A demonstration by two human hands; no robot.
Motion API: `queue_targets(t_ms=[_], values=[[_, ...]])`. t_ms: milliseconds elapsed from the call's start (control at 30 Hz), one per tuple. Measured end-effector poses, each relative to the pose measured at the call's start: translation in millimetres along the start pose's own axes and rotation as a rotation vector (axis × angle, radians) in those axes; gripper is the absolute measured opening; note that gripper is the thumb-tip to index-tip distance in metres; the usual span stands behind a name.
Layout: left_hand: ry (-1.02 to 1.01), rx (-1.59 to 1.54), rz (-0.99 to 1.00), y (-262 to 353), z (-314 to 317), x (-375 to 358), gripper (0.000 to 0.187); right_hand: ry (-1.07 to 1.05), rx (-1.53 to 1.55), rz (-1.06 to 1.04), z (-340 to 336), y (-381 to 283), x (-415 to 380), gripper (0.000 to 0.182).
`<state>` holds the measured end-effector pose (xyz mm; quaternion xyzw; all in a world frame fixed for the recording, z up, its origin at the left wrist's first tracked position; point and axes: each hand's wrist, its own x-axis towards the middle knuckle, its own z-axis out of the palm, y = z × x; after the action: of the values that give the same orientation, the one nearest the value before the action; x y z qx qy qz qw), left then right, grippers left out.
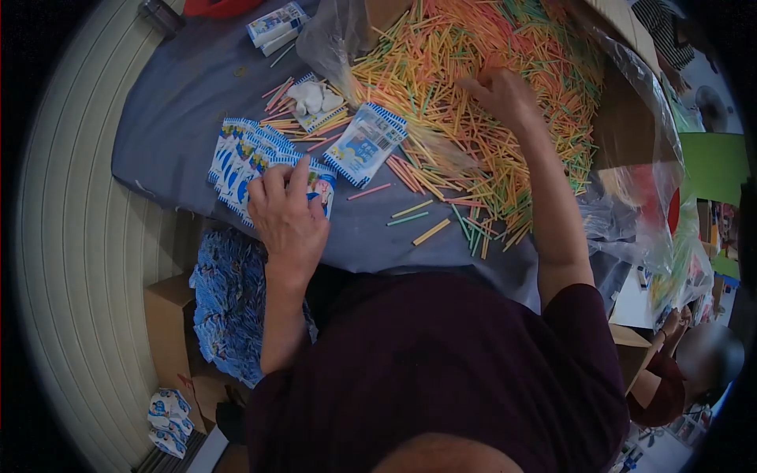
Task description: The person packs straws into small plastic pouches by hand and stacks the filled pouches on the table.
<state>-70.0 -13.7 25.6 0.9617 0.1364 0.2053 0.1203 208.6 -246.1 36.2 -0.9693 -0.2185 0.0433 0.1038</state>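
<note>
My left hand [288,213] lies flat on a fanned row of blue-and-white printed packets [240,162] on a grey cloth [189,87], fingers spread over the nearest packet. My right hand [505,94] reaches into a big heap of coloured thin sticks [473,71], its fingers curled among them; whether it grips any is unclear. Another packet [364,143] lies tilted between the two hands, at the heap's edge. A few loose sticks [418,221] are scattered on the cloth below the heap.
A white crumpled wad [311,97] rests on a packet behind the row. A cardboard box full of blue packets [229,307] stands at lower left. Clear plastic bags [654,213] hang at right. Another person [694,363] sits at lower right.
</note>
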Motion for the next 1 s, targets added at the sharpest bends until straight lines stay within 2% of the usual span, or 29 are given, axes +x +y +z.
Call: queue_targets(t_ms=[67, 133, 200, 267, 333, 400, 467, 533, 633, 700, 733, 800, 867, 1000], values=[[0.097, 0.216, 0.027, 19, -3, 7, 0.048, 0.024, -0.256, -0.043, 4, -26, 3, 0.06], [0.062, 0.096, 0.075, 29, 2, 17, 0.047, 0.018, -0.289, 0.018, 7, -34, 19, 0.06], [0.031, -0.01, 0.121, 38, 13, 30, 0.046, -0.105, -0.213, 0.076, 2, -38, 32, 0.05], [-0.034, -0.072, 0.253, 47, 34, 43, 0.031, -0.126, -0.232, 0.063, 7, -34, 37, 0.043], [-0.033, -0.037, 0.269, 47, 59, 51, 0.027, -0.141, -0.259, 0.057, 9, -31, 32, 0.036], [-0.033, 0.001, 0.291, 51, 71, 51, 0.023, -0.016, -0.342, -0.046, 12, -31, 20, 0.029], [-0.078, 0.116, 0.295, 57, 73, 46, 0.014, -0.037, -0.345, -0.027, 13, -26, 22, 0.028], [-0.037, 0.089, 0.323, 57, 74, 44, 0.011, -0.056, -0.342, -0.025, 14, -22, 24, 0.027], [0.016, -0.033, 0.342, 49, 71, 45, 0.007, 0.029, -0.163, 0.003, 9, 5, 28, 0.026], [0.021, -0.135, 0.342, 44, 68, 47, 0.005, -0.104, 0.443, 0.021, 6, 27, 28, 0.027], [0.053, -0.25, 0.309, 43, 65, 49, 0.006, -0.1, 0.447, 0.026, 9, 30, 25, 0.027], [0.082, -0.368, 0.283, 41, 60, 54, 0.007, 0.117, 0.71, 0.032, 13, 34, 17, 0.025], [-0.024, -0.51, 0.17, 40, 55, 59, 0.008, 0.109, 0.778, -0.005, 24, 42, 20, 0.024], [-0.102, -0.372, 0.192, 42, 50, 62, 0.01, 0.106, 0.871, -0.076, 28, 35, 17, 0.027]])
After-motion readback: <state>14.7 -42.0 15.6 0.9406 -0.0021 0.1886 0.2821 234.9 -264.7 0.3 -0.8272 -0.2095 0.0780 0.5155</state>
